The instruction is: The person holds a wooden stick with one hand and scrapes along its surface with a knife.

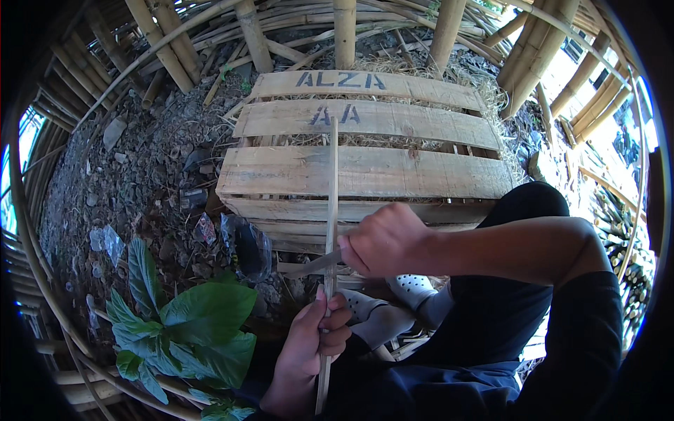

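Note:
My left hand point(307, 345) is closed around the lower part of a long thin bamboo strip point(333, 175), its thumb lying along the strip. The strip stands up and away from me, its far end over a wooden crate. A knife point(313, 266) is gripped in my right hand point(390, 240), a little above the left. Its blade points left and crosses the strip, seemingly touching it. Most of the knife's handle is hidden inside the fist.
The slatted crate point(365, 172) with dark stencilled marks lies ahead, straw around it. A leafy green plant point(210, 316) grows at lower left. Stony soil point(133, 175) with plastic scraps spreads left. Bamboo posts point(345, 35) fence the back. My feet in dotted shoes point(413, 289) are below the crate.

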Tool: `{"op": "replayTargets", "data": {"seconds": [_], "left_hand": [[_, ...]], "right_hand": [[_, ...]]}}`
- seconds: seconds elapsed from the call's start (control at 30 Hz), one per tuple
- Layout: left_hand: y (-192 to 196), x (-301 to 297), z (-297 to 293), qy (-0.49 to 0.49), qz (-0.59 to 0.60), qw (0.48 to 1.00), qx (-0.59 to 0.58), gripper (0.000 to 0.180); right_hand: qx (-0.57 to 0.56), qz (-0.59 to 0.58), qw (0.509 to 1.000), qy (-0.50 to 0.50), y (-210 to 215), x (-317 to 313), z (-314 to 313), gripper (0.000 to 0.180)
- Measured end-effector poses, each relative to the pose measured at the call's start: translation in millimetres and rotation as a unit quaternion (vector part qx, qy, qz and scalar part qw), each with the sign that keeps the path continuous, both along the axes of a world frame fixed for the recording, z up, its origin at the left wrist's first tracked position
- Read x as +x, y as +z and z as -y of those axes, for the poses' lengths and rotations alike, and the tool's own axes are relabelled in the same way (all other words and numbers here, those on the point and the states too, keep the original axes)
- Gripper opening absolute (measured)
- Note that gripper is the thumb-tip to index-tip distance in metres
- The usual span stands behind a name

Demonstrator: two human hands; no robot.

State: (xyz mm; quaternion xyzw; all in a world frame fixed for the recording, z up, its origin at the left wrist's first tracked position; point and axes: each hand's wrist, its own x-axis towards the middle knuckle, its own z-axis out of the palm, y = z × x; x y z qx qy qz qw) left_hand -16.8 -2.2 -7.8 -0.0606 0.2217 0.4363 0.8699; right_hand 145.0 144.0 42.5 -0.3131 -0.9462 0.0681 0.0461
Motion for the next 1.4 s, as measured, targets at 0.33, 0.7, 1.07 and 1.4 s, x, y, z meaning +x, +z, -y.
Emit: {"op": "replayTargets", "data": {"seconds": [0.33, 0.7, 1.07, 1.4], "left_hand": [[-2.4, 0.3, -0.6, -0.003, 0.017, 1.000, 0.012, 0.029], [-4.7, -1.6, 0.5, 0.018, 0.086, 0.996, -0.017, 0.028], [-5.0, 1.4, 0.7, 0.011, 0.105, 0.994, -0.019, 0.028], [-7.9, 2.1, -1.3, 0.019, 0.111, 0.994, -0.010, 0.029]], "right_hand": [[-0.043, 0.074, 0.996, -0.001, 9.5, -6.2, 2.9, 0.044], [-0.017, 0.061, 0.998, -0.006, 15.3, -7.6, 1.3, 0.045], [-0.003, 0.039, 0.999, -0.016, 21.6, -9.3, -0.3, 0.043], [0.074, -0.078, 0.993, 0.050, 0.1, -1.6, -4.1, 0.040]]}}
